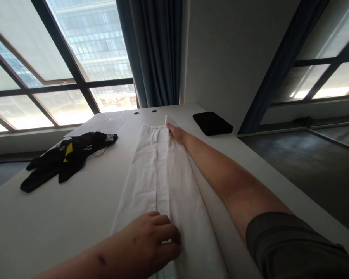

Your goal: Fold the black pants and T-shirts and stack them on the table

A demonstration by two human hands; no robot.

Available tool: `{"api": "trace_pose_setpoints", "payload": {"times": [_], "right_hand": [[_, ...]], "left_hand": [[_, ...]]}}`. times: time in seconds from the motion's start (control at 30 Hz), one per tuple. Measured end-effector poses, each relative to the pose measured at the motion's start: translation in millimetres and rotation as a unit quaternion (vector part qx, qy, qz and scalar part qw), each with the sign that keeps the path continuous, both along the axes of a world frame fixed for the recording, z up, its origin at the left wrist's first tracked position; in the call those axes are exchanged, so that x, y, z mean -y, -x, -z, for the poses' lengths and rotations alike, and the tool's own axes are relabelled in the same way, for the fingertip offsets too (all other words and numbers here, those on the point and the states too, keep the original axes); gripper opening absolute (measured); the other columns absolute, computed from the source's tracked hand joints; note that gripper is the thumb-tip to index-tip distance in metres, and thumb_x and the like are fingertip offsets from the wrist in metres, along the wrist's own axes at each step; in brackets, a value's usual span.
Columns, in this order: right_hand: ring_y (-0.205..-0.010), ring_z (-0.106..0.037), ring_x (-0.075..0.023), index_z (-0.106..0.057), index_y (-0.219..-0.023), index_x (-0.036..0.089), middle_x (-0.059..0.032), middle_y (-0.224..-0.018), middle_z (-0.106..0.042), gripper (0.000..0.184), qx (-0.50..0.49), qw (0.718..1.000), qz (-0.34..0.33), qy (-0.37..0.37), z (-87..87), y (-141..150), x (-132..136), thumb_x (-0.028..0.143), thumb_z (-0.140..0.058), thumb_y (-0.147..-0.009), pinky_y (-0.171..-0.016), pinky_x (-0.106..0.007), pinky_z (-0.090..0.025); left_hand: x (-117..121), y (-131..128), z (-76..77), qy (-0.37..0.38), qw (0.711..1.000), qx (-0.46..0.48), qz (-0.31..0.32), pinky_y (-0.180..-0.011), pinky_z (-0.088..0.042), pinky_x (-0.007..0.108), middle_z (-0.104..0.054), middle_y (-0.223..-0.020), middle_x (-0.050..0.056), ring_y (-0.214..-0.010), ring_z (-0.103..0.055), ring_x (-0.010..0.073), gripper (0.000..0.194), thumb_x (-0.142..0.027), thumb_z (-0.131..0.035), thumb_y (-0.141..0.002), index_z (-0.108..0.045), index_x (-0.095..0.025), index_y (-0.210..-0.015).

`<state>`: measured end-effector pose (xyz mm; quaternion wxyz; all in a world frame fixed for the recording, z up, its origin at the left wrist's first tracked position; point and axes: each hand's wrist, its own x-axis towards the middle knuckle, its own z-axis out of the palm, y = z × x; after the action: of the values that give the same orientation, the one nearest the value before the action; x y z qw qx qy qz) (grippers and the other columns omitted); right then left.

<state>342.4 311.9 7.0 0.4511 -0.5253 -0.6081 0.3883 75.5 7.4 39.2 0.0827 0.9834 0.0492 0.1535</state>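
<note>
A long white garment (147, 166), which looks like a pair of trousers, lies lengthwise on the table, its waistband end far from me. My right hand (177, 133) reaches out to that far end and is closed on the right corner of the waistband, where a bit of white cloth stands up above the fingers. My left hand (152, 240) rests over the near part of the trousers, fingers curled towards the thumb in a pinch at the cloth. The near end runs out of view beneath it.
Black gloves or a dark garment with a yellow patch (72, 153) lie on the left of the white table (84, 209). Paper sheets (104, 123) are behind them. A folded black cloth (213, 123) sits near the right edge. Dark blue curtains (157, 50) hang beyond.
</note>
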Motion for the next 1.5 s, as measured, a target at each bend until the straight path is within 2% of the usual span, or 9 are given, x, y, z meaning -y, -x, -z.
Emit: {"api": "trace_pose_setpoints", "payload": {"times": [0.1,0.27,0.43,0.57,0.67,0.9,1.07,1.37,1.5], "right_hand": [[-0.148,-0.049,-0.0325,-0.057,-0.15,0.008,-0.0198,-0.153,-0.06,0.062,0.184,0.982,-0.028,-0.024,19.5,27,3,0.05,-0.043,-0.107,-0.124,-0.051,-0.035],[-0.16,-0.03,-0.0344,-0.049,-0.157,0.004,-0.0246,-0.169,-0.035,0.062,0.402,0.912,-0.062,-0.049,46.7,44,11,0.038,-0.048,-0.105,-0.129,-0.052,-0.023],[-0.153,-0.041,-0.0322,-0.05,-0.158,0.014,-0.0194,-0.165,-0.046,0.059,0.492,0.867,-0.033,-0.076,42.6,46,19,0.039,-0.05,-0.105,-0.125,-0.046,-0.032],[-0.133,-0.059,-0.0377,-0.057,-0.15,0.014,-0.0235,-0.143,-0.063,0.052,0.514,0.855,0.045,-0.062,34.3,53,22,0.029,-0.053,-0.1,-0.111,-0.051,-0.045],[-0.117,-0.069,-0.0349,-0.065,-0.138,0.014,-0.0208,-0.128,-0.072,0.044,0.515,0.854,0.052,-0.051,30.7,58,20,0.019,-0.055,-0.095,-0.1,-0.045,-0.052],[-0.118,-0.068,-0.0238,-0.063,-0.141,0.015,-0.013,-0.129,-0.074,0.045,0.485,0.868,0.001,-0.105,27.1,52,27,0.01,-0.049,-0.098,-0.103,-0.031,-0.048],[-0.12,-0.065,-0.0242,-0.066,-0.138,0.013,-0.0147,-0.131,-0.071,0.038,0.469,0.875,-0.033,-0.115,29.9,52,43,0.022,-0.058,-0.102,-0.11,-0.034,-0.045],[-0.153,-0.037,-0.0334,-0.049,-0.157,0.013,-0.0212,-0.163,-0.043,0.057,0.435,0.88,-0.114,-0.154,43.1,33,127,0.036,-0.054,-0.105,-0.127,-0.052,-0.031],[-0.15,-0.043,-0.0325,-0.057,-0.15,0.019,-0.0179,-0.156,-0.053,0.048,0.402,0.871,-0.172,-0.224,36.1,23,184,0.03,-0.053,-0.104,-0.125,-0.058,-0.036]], "left_hand": [[-5,21,10.1,0.042,0.999,-0.032,-0.008,-0.08,-0.045,0.035,-0.075,-0.104,-0.002,-0.086,-0.062,0.0161,0.014,-0.007,-0.061,-0.095,-0.058,-0.021,-0.094],[-14,30,16.0,0.122,0.99,-0.069,0.027,-0.092,-0.046,0.034,-0.075,-0.109,-0.003,-0.096,-0.065,0.0168,0.02,-0.012,-0.074,-0.089,-0.057,-0.023,-0.092],[-15,31,22.1,0.13,0.989,-0.058,0.034,-0.093,-0.046,0.034,-0.076,-0.109,-0.003,-0.096,-0.066,0.0154,0.014,-0.021,-0.074,-0.098,-0.061,-0.024,-0.093],[-16,35,27.3,0.117,0.991,-0.046,0.053,-0.092,-0.046,0.034,-0.076,-0.109,-0.004,-0.096,-0.066,0.0149,0.01,-0.025,-0.071,-0.101,-0.063,-0.025,-0.095],[-18,37,30.0,0.107,0.991,-0.038,0.071,-0.089,-0.046,0.034,-0.077,-0.108,-0.004,-0.094,-0.066,0.0145,0.008,-0.027,-0.069,-0.102,-0.064,-0.024,-0.096],[-15,39,35.3,0.141,0.986,-0.046,0.076,-0.091,-0.046,0.035,-0.077,-0.107,-0.002,-0.094,-0.066,0.0166,0.008,-0.025,-0.068,-0.101,-0.065,-0.024,-0.094],[-13,40,34.3,0.174,0.976,-0.071,0.11,-0.091,-0.046,0.037,-0.075,-0.112,0.001,-0.099,-0.065,0.0205,0.019,-0.031,-0.079,-0.091,-0.065,-0.024,-0.102],[18,39,17.6,0.076,0.991,-0.104,0.029,-0.087,-0.045,0.038,-0.07,-0.108,0.001,-0.092,-0.061,0.0201,0.022,-0.036,-0.079,-0.093,-0.061,-0.023,-0.096],[21,42,22.7,0.048,0.993,-0.111,0.02,-0.072,-0.045,0.036,-0.066,-0.095,0.0,-0.081,-0.057,0.0183,0.024,-0.034,-0.078,-0.092,-0.057,-0.023,-0.087]]}}
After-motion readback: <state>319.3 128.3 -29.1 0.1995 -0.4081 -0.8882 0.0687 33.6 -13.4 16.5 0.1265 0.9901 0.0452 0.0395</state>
